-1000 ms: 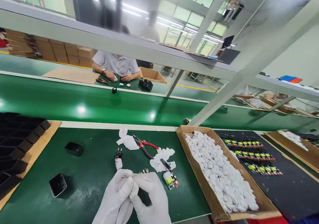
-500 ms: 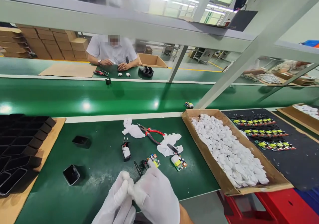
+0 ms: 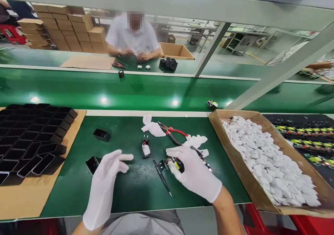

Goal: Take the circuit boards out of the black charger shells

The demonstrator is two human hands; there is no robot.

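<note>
Both hands wear white gloves. My left hand hovers over the left of the green mat with fingers spread and nothing in them; it partly covers an open black case. Between thumb and fingers of my right hand is a small circuit board, partly hidden by the hand. Black tweezers lie just left of it. Behind them stands a black case with two pins and white filling. A second circuit board shows partly beyond my right hand. Another black case lies farther back.
Red-handled pliers lie among crumpled white cloth pieces. A cardboard tray of white pads stands right, rows of boards beyond it. Many black cases sit on cardboard at left. A co-worker sits across the green belt.
My hands, pressed together near the front edge before, have come apart. The left has moved left and opened; the right has reached over to the circuit board. The view has shifted.
</note>
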